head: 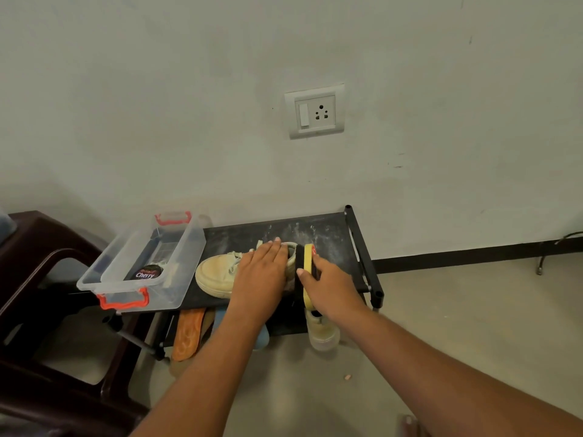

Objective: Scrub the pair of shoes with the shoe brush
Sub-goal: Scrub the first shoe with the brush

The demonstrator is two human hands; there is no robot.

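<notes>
A cream canvas sneaker [217, 274] sits on the dusty black rack shelf [318, 230], toe pointing left. The left hand [262, 272] presses flat on it, grip released. The right hand [331, 285] has its grip around a yellow-backed black-bristled shoe brush [308, 257] held against the sneaker's heel.

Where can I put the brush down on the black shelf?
The dusty strip at the back of the shelf, behind the shoe, between the clear box and the right rail, is bare. The front is crowded: shoe, brush, left hand, right hand.
</notes>
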